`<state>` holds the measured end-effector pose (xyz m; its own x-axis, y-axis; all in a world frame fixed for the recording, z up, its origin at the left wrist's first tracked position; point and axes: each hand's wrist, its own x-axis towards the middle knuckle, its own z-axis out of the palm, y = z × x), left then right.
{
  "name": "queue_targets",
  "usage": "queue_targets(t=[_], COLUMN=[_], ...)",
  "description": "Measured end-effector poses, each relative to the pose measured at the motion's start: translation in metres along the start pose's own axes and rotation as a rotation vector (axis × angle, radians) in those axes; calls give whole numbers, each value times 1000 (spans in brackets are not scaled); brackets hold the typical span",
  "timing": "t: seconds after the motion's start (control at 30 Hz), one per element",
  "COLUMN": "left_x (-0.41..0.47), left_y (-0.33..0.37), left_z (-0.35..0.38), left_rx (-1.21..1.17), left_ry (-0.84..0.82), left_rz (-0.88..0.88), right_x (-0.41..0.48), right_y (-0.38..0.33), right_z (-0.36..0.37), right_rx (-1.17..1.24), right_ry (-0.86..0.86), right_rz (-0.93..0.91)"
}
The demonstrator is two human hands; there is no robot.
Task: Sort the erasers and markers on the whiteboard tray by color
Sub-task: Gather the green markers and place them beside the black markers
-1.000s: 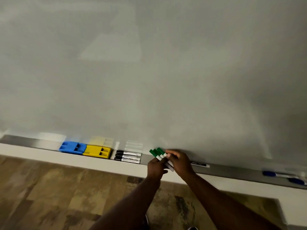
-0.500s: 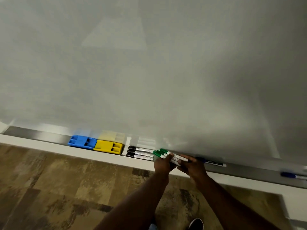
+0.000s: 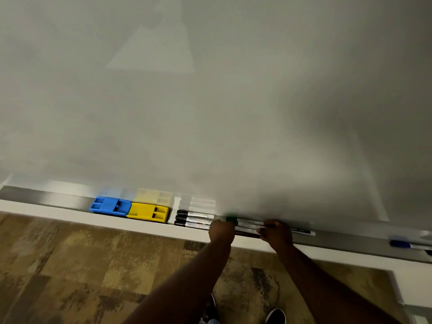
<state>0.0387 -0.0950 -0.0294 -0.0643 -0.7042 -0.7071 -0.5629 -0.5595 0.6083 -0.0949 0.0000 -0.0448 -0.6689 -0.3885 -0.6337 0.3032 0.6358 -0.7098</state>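
On the metal whiteboard tray (image 3: 46, 199) lie a blue eraser (image 3: 109, 206) and a yellow eraser (image 3: 148, 212) side by side, then three black markers (image 3: 194, 220). Right of those, the green markers (image 3: 245, 224) lie flat on the tray between my hands. My left hand (image 3: 221, 231) covers their capped ends and my right hand (image 3: 277, 233) holds their other ends. Just past my right hand one more dark marker (image 3: 301, 231) rests on the tray. A blue marker (image 3: 408, 244) sits far right.
The whiteboard (image 3: 210, 101) fills the upper view. A white ledge (image 3: 70, 215) runs below the tray. Wood-patterned floor (image 3: 70, 277) and my shoes (image 3: 275, 316) are underneath.
The green markers went from held up and tilted in both hands to lying flat on the tray beside the black markers. The view shifted, so the erasers appear further right.
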Motion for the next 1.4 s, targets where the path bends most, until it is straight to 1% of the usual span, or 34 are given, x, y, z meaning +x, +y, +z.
queue_targets(t=[0.1, 0.17, 0.3, 0.4, 0.5, 0.83, 1.03, 1.17, 1.4], left_x=[-3, -6, -8, -8, -7, -3, -5, -4, -4], left_y=[4, 8, 11, 11, 11, 13, 15, 15, 15], left_z=[2, 4, 7, 7, 2, -9, -8, -9, -4], left_rx=[146, 204, 309, 328, 327, 335, 342, 332, 339], left_ry=[31, 62, 68, 41, 53, 57, 55, 60, 80], left_rz=[86, 135, 185, 188, 188, 168, 143, 139, 151], right_x=[0, -4, -11, -12, -11, -6, -7, -6, -6], right_y=[1, -1, 0, 3, 2, -2, -2, -1, 3], right_z=[1, 3, 8, 11, 13, 24, 28, 27, 20], right_rx=[-221, -298, -446, -433, -413, -350, -395, -354, -367], right_ry=[95, 132, 123, 49, 28, 46, 82, 98, 83], right_rz=[-53, -68, -154, -189, -184, -143, -176, -156, -174])
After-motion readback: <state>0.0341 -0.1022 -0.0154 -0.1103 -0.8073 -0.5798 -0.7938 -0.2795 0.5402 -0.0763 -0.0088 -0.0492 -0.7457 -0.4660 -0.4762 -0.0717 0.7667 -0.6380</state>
